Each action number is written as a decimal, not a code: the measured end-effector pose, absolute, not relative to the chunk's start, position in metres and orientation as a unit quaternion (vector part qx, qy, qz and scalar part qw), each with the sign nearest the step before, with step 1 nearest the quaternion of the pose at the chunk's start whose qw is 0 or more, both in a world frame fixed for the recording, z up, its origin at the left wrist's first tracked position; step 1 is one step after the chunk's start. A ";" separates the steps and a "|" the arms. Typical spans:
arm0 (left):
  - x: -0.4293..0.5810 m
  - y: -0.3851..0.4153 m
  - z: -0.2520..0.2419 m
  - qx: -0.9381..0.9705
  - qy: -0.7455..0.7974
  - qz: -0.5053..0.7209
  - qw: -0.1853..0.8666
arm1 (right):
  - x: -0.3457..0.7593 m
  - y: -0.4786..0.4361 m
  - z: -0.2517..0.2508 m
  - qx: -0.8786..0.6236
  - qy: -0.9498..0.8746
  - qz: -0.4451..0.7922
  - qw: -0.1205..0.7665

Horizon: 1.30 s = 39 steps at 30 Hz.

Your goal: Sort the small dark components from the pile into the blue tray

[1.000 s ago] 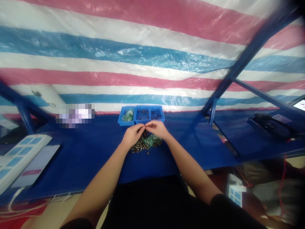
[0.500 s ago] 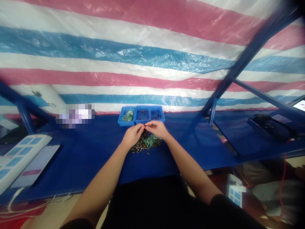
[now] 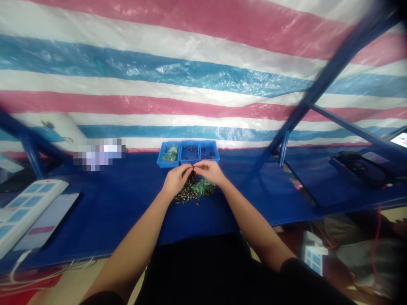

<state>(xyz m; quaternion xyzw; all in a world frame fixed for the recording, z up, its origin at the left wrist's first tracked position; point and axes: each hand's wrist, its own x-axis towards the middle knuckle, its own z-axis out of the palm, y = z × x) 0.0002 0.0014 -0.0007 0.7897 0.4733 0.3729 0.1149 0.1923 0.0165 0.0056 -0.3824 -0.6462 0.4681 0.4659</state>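
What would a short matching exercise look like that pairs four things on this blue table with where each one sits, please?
Things:
1. Left hand
2. Blue divided tray
3. Heap of small metal and green parts
4. White power strip

Places:
A. At the left side of the table
B. On the table, right under the hands
C. Meeting the right hand at the fingertips
D. At the table's far edge, ahead of the hands

Pairs: 1-C, 2-D, 3-B, 4-A

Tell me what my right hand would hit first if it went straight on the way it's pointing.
Most likely your left hand: your right hand points left, and its fingertips sit right against the left hand's fingertips, touching or nearly so, though depth is hard to judge here.
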 end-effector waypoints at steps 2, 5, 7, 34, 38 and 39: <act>0.000 0.001 0.001 0.791 0.475 0.366 0.121 | 0.192 0.016 0.006 -0.386 -0.646 0.467 0.465; 0.000 0.001 0.001 0.792 0.475 0.364 0.125 | 0.192 0.016 0.006 -0.385 -0.646 0.467 0.466; 0.000 0.001 0.000 0.789 0.474 0.372 0.120 | 0.192 0.016 0.006 -0.383 -0.645 0.468 0.467; 0.001 0.003 -0.005 0.785 0.458 0.409 0.078 | 0.193 0.019 0.003 -0.372 -0.632 0.492 0.470; 0.001 0.004 -0.006 0.789 0.453 0.408 0.075 | 0.193 0.020 0.001 -0.375 -0.629 0.499 0.463; 0.001 0.004 -0.006 0.790 0.450 0.409 0.075 | 0.193 0.020 0.001 -0.375 -0.630 0.500 0.462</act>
